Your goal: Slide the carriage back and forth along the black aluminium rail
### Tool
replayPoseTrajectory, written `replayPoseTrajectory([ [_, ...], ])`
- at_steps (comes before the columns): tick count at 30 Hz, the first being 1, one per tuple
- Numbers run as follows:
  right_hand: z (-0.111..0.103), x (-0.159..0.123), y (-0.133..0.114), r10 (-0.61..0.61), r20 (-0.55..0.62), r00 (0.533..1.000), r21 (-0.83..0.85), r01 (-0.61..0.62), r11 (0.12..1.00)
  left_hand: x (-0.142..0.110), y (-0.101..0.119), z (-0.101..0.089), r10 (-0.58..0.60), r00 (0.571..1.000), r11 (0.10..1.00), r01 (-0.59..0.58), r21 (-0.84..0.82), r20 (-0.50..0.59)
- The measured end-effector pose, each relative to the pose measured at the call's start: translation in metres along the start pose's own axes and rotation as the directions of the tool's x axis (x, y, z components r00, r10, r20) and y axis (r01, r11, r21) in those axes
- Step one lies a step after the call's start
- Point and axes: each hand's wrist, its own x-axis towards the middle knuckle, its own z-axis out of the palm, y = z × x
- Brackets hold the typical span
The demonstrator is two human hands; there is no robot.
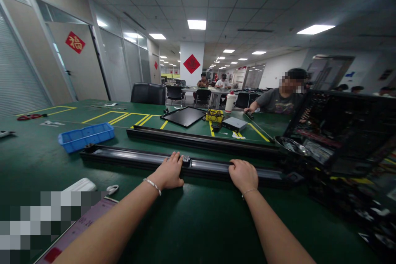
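A long black rail (133, 157) with a shiny metal strip along its top lies across the green table in front of me. On its middle sits a small dark block (186, 160). Just left of that block, my left hand (168, 173) rests over the rail with fingers stretched and thumb spread towards the table. Farther right, my right hand (244, 175) curls its fingers over the rail's near side; its fingertips are partly hidden. Behind lies a second long black bar (198, 139), roughly parallel and touched by neither hand.
A blue plastic bin (86, 135) stands behind the rail's left end. At right are a metal bowl (291, 145) and an open black computer case (340, 132). A phone (77, 231) lies front left. Across the table a person (280, 99) handles something dark.
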Motion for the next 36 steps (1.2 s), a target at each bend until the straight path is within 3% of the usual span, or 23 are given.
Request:
replayPoseTrajectory([
  [15,-0.002,0.0,0.0,-0.004,0.014,1.0,0.003,0.004,1.0,0.001,0.008,-0.005,-0.029,0.998,1.0,0.029,0.013,0.051],
  [19,-0.002,0.0,-0.001,-0.005,0.01,1.0,-0.009,0.005,1.0,0.001,0.006,0.0,-0.022,1.0,1.0,0.022,0.021,0.021],
  [24,-0.001,-0.001,0.0,-0.014,-0.008,1.0,-0.003,0.014,1.0,0.001,0.003,0.007,0.071,0.996,0.997,-0.07,0.015,-0.05],
  [36,-0.001,0.0,0.0,-0.011,-0.002,1.0,0.008,0.011,1.0,0.001,0.011,-0.001,0.027,1.0,1.0,-0.027,-0.005,-0.004],
])
